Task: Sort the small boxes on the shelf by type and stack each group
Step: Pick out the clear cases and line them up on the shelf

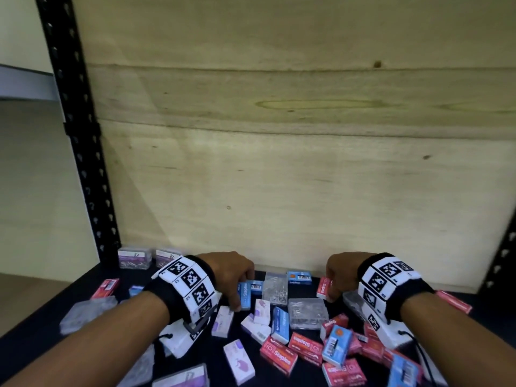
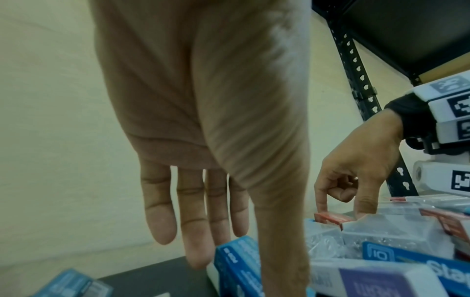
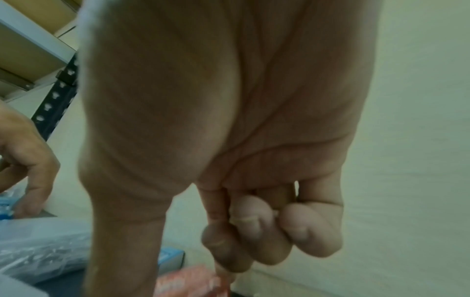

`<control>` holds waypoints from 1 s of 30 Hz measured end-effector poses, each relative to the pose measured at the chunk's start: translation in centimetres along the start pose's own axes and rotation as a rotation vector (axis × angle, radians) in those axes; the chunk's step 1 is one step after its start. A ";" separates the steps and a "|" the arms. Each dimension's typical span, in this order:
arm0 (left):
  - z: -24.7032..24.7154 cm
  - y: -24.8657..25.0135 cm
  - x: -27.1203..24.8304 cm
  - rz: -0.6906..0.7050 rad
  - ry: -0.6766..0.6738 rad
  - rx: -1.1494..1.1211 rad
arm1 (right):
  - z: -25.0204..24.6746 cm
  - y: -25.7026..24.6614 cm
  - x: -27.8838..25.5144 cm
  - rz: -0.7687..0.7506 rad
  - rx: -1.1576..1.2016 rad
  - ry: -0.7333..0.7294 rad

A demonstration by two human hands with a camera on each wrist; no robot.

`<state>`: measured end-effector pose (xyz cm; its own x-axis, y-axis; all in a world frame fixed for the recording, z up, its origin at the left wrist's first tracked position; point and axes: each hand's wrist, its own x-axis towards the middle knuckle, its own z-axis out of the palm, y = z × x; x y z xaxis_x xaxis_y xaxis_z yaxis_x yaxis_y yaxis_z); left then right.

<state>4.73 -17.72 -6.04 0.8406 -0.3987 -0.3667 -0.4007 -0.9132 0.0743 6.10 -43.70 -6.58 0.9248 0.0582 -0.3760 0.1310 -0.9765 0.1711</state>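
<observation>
Small staple boxes lie scattered on the dark shelf (image 1: pixel 42 325): blue, red and white-purple ones. My left hand (image 1: pixel 243 291) pinches a blue staples box (image 1: pixel 246 296) end to end, thumb at the near end and fingers at the far end. In the left wrist view that blue box (image 2: pixel 239 263) stands between thumb and straight fingers (image 2: pixel 195 231). My right hand (image 1: pixel 329 287) pinches a red staples box (image 1: pixel 324 287) with thumb and index finger, the other fingers curled. The red box (image 3: pixel 188 283) shows below that hand (image 3: pixel 198 271).
A clear bag of pins (image 1: pixel 275 287) and a clear plastic case (image 1: pixel 307 312) lie between my hands. Red boxes (image 1: pixel 304 347) pile at the front right. Clear cases with purple labels (image 1: pixel 134 257) stand back left. A plywood wall (image 1: pixel 279 163) and a black post (image 1: pixel 83 163) bound the shelf.
</observation>
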 end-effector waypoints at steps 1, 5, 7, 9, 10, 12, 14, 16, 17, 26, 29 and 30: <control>-0.1 -0.2 -0.1 0.005 0.003 -0.019 | -0.1 0.1 -0.1 -0.001 -0.003 0.015; -0.8 -1.0 -0.6 0.010 0.033 -0.046 | -1.4 -0.2 -0.8 -0.046 0.016 0.087; -1.0 -1.7 -1.3 -0.002 0.052 -0.037 | -2.0 -0.8 -1.2 -0.089 0.034 0.101; -1.1 -2.6 -2.1 -0.022 0.069 -0.033 | -2.5 -1.9 -1.2 -0.134 0.048 0.112; -1.1 -3.1 -2.5 -0.029 0.076 -0.034 | -2.7 -2.5 -1.1 -0.153 0.052 0.116; -1.0 -4.4 -3.3 -0.046 0.088 -0.032 | -3.0 -4.1 -0.7 -0.198 0.056 0.123; -0.9 -6.0 -4.4 -0.073 0.100 -0.030 | -3.5 -6.0 -0.4 -0.247 0.051 0.126; -0.8 -7.6 -5.6 -0.111 0.120 -0.032 | -3.9 -8.2 -0.1 -0.294 0.045 0.128; -0.7 -8.4 -6.2 -0.129 0.132 -0.030 | -4.1 -9.3 0.1 -0.320 0.050 0.138; 0.9 -16.8 -9.9 -0.355 0.141 -0.011 | -6.1 -19.1 1.6 -0.554 0.002 0.202; 1.8 -19.0 -10.6 -0.424 0.147 -0.052 | -6.6 -22.0 2.2 -0.604 -0.019 0.205; 2.1 -19.5 -10.8 -0.447 0.152 -0.046 | -6.7 -22.8 2.4 -0.618 -0.027 0.202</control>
<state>2.73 4.58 -5.44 0.9721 0.0298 -0.2327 0.0265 -0.9995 -0.0174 7.77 -19.88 -5.26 0.7245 0.6481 -0.2346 0.6670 -0.7451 0.0014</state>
